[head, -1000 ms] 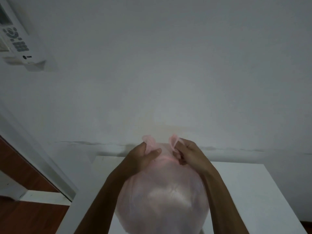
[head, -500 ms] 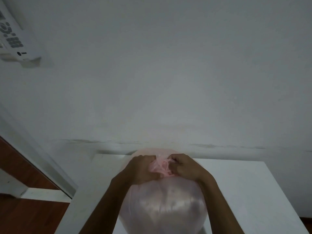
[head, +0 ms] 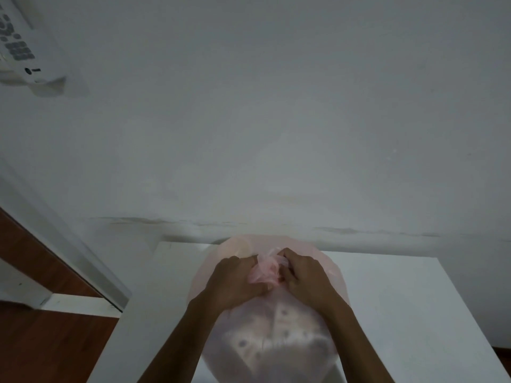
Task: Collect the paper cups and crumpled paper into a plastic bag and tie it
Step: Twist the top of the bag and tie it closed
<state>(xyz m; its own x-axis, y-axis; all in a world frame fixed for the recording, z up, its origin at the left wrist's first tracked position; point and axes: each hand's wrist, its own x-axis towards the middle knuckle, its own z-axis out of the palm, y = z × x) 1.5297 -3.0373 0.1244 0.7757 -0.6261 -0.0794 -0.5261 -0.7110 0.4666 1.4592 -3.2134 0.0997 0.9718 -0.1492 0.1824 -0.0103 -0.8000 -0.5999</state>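
A: Knotting now: my left hand (head: 237, 280) and right hand (head: 302, 275) each pinch the gathered neck (head: 266, 268) of the pink plastic bag (head: 276, 335) on the tabletop (head: 414, 299).

B: Risk?

A: Thin film might slip from my grip, loosening the knot.

Plastic bag (head: 265, 335): thin, translucent pink, bulging full, upright; mouth bunched at top. Paper cups (head: 279, 327): white, dotted, dimly visible inside.

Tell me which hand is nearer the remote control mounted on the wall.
Left. The left hand grips the pink bag below and right of the remote control; the right hand grips the bag farther right.
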